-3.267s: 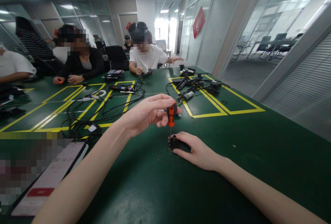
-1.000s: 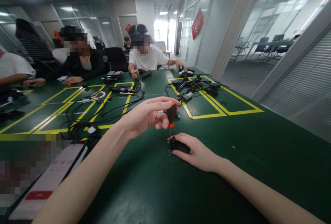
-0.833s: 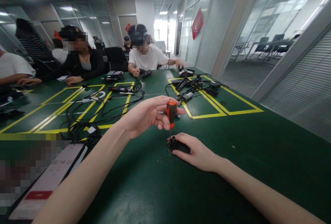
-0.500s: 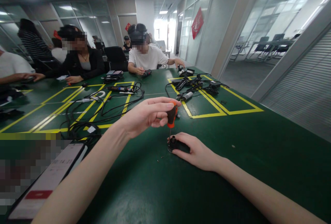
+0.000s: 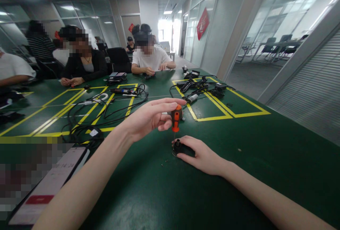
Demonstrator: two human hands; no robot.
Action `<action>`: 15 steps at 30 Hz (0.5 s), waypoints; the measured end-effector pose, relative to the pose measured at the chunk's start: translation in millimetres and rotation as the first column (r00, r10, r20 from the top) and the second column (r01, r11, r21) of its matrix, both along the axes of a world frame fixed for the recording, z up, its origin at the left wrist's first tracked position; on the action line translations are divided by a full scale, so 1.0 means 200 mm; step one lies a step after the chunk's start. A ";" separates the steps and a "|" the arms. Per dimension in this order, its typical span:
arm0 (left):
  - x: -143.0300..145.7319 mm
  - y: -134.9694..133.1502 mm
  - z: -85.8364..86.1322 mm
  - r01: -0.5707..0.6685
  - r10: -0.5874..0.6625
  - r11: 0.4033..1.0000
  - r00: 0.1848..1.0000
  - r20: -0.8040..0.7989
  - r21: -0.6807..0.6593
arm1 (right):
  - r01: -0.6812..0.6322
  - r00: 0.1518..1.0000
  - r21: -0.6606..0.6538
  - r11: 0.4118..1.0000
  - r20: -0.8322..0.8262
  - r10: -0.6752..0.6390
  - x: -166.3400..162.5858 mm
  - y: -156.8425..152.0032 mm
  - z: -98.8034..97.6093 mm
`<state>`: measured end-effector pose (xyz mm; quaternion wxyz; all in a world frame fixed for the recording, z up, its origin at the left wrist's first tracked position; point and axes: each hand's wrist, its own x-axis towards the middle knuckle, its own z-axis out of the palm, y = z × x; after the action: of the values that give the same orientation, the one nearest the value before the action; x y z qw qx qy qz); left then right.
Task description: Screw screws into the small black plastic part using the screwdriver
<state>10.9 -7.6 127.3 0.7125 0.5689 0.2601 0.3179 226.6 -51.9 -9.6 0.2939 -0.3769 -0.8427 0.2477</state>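
An orange and dark-handled screwdriver (image 5: 176, 118) stands upright, its thin shaft pointing down at a small black part with a short round post (image 5: 183, 149). The fingers of my left hand (image 5: 156, 115) are on the top and left side of its handle. On the green table, my right hand (image 5: 203, 154) is closed round the black part, thumb on the near side and fingers on the far side. The shaft's tip meets the part's left end, though the exact contact is too small to make out. Tiny screw-like bits (image 5: 164, 163) lie just left of it.
Black cables (image 5: 106, 113) and a dark handheld tool (image 5: 124, 91) lie to the left. More cabled devices (image 5: 202, 86) sit in yellow-taped areas (image 5: 252, 114) on the right. A phone-like screen (image 5: 47, 187) is at lower left. Across the table sits a co-worker in white (image 5: 152, 62).
The screwdriver handle has turned, so its orange slotted side now faces me. My left index finger has straightened across its top. My right hand and the black part stay in place.
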 end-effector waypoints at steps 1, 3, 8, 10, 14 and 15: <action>0.00 0.00 0.00 -0.001 0.001 1.000 1.000 -0.004 0.002 | 0.000 1.000 0.002 1.000 0.004 0.000 0.00 0.00 0.00; 0.00 0.00 0.00 0.000 0.000 1.000 1.000 -0.005 0.008 | 0.001 1.000 0.002 1.000 0.005 -0.001 0.00 0.00 0.00; 0.00 0.01 0.00 0.025 -0.026 1.000 0.999 0.019 0.017 | 0.004 1.000 -0.004 1.000 0.000 -0.004 0.00 0.00 0.00; 0.00 0.01 0.00 0.043 -0.043 0.999 0.999 0.017 0.008 | 0.003 1.000 -0.003 1.000 0.001 -0.003 0.00 0.00 0.01; 0.01 0.00 0.01 0.013 -0.013 1.000 1.000 0.022 -0.005 | 0.000 1.000 -0.002 1.000 0.004 0.000 0.00 0.00 0.01; 0.00 -0.01 0.02 0.000 0.000 1.000 1.000 0.021 -0.009 | 0.000 1.000 -0.004 1.000 0.005 0.000 0.00 0.00 0.01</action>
<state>11.9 -8.8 130.4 0.7179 0.5623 0.2542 0.3224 226.6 -52.4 -7.1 0.2910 -0.3782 -0.8430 0.2483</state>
